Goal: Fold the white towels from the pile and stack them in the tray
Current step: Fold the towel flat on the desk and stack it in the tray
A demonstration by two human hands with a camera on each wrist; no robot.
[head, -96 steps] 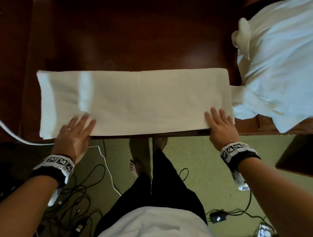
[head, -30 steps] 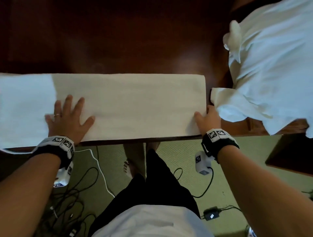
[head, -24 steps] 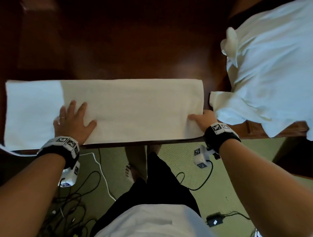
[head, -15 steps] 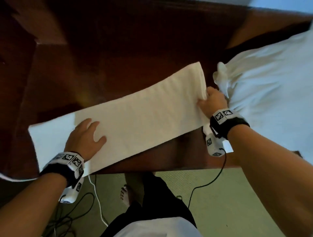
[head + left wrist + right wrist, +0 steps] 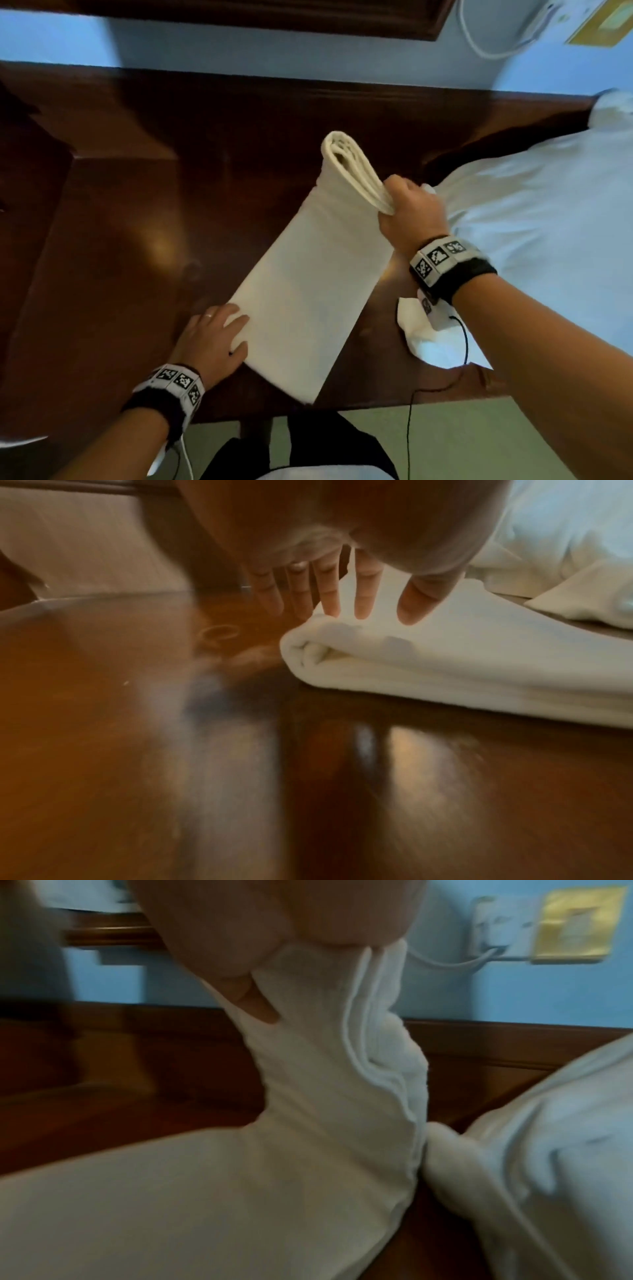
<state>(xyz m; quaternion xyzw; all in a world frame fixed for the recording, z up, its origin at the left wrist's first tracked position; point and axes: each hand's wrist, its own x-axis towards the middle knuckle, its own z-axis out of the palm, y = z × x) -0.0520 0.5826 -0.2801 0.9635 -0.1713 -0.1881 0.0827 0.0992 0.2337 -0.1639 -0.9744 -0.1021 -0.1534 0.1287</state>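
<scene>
Gripping the far end of the folded towel (image 5: 308, 274), the right hand (image 5: 409, 214) has its fingers (image 5: 399, 186) curled tight round the layered edge and holds that end raised off the worktop (image 5: 137, 222). The layers show bunched together in the fist in the right wrist view, the towel (image 5: 308, 1150) sloping down from the hand (image 5: 274, 920) towards the wood. The near end lies flat on the worktop close to its front edge. The left hand (image 5: 210, 337) rests on that near corner with straight, spread fingers (image 5: 363, 593) pressing down on the fold (image 5: 428, 656); the other fingers reach past the edge to the bare wood (image 5: 171, 750). Just beside the right hand, to its right, sits the pile of white towels (image 5: 548, 222), loose and rumpled, one corner hanging over the front edge. No tray can be made out.
</scene>
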